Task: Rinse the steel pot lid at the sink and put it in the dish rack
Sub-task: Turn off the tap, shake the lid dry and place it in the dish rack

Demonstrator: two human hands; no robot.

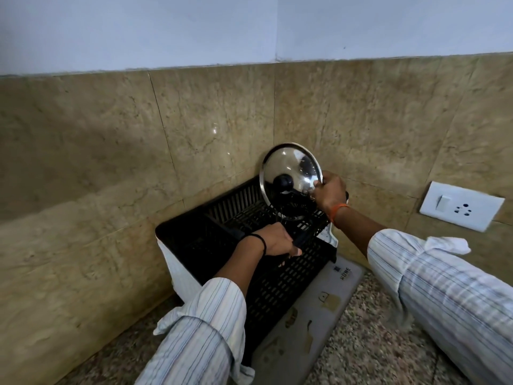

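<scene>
The steel pot lid (290,169) with a black knob stands on edge at the far end of the black slatted dish rack (277,282), leaning toward the tiled wall. My right hand (329,191) grips the lid's right rim. My left hand (273,240) is closed on a black bar or handle across the rack's middle; exactly what it holds is hard to tell. A second pan or lid lies dark inside the rack under the steel lid.
The rack sits in a wall corner on a grey printed mat (305,323) over a speckled counter (369,354). A white tray edge (330,236) sticks out at the rack's right. A white switch and socket plate (460,205) is on the right wall.
</scene>
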